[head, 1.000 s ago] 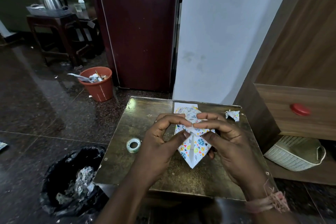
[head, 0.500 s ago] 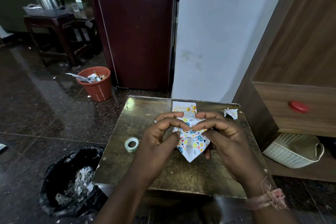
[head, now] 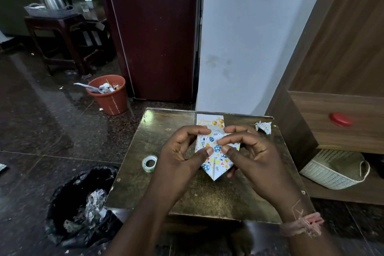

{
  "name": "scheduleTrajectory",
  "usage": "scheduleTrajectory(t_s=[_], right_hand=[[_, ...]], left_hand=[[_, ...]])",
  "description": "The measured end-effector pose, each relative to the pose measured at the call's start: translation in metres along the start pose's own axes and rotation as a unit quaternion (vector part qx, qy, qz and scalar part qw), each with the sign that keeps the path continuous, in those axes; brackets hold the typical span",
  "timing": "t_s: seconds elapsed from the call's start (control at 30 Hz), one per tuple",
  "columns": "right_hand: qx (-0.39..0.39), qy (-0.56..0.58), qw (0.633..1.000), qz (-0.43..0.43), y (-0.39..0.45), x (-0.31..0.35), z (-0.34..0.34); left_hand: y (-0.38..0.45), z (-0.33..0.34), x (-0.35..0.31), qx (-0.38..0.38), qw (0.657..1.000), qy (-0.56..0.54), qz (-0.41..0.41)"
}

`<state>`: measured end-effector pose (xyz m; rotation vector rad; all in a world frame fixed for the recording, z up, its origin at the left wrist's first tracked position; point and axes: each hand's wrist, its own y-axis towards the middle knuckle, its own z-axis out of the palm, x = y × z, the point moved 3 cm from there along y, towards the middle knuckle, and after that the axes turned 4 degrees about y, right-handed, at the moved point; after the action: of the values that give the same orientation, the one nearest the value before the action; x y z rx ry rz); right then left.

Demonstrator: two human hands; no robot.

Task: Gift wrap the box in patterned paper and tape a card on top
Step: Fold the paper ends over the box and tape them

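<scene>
Over a small dark tabletop (head: 145, 183), the left hand (head: 178, 158) and right hand (head: 253, 156) pinch with curled fingers the small box wrapped in white patterned paper (head: 216, 158), likely light, crease-prone and best held by its folded end flaps.

Both hands cover much of the wrapped box (head: 216, 147), which hides the card's (head: 209, 120) lower part.
</scene>
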<state>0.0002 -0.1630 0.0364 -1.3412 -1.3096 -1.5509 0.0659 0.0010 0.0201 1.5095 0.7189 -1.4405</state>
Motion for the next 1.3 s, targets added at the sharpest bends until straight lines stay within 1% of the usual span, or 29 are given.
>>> scheduleTrajectory(t_s=[0.1,0.2,0.33,0.43,0.7,0.87,1.03,1.17,1.3], right_hand=[[0.011,-0.012,1.0,-0.012,0.0,0.002,0.0],[0.035,-0.086,0.995,-0.032,-0.001,0.002,-0.002],[0.091,-0.064,0.994,0.006,-0.006,0.001,0.0],[0.113,-0.088,0.99,0.018,-0.009,0.0,0.003],[0.06,-0.077,0.995,-0.031,-0.006,-0.004,-0.001],[0.027,-0.048,0.997,-0.046,-0.007,-0.008,-0.005],[0.015,-0.049,0.997,-0.053,-0.006,-0.006,-0.01],[0.019,-0.059,0.996,-0.063,-0.006,-0.007,-0.008],[0.016,-0.094,0.992,-0.085,-0.005,-0.007,-0.008]], left_hand=[[0.0,0.0,0.0,0.004,1.0,-0.001,-0.003],[0.002,-0.002,0.001,-0.02,0.999,0.026,0.009],[0.002,-0.004,0.004,-0.036,0.999,0.033,-0.001],[0.002,-0.005,0.004,-0.041,0.998,0.033,-0.015],[-0.003,-0.006,-0.001,-0.03,0.996,0.083,-0.006],[-0.006,-0.004,0.004,0.011,0.995,0.095,0.036],[-0.009,0.003,0.004,0.045,0.995,0.083,0.043],[-0.006,-0.001,0.003,0.027,0.993,0.104,0.052],[-0.005,-0.004,0.002,-0.014,0.991,0.117,0.056]])
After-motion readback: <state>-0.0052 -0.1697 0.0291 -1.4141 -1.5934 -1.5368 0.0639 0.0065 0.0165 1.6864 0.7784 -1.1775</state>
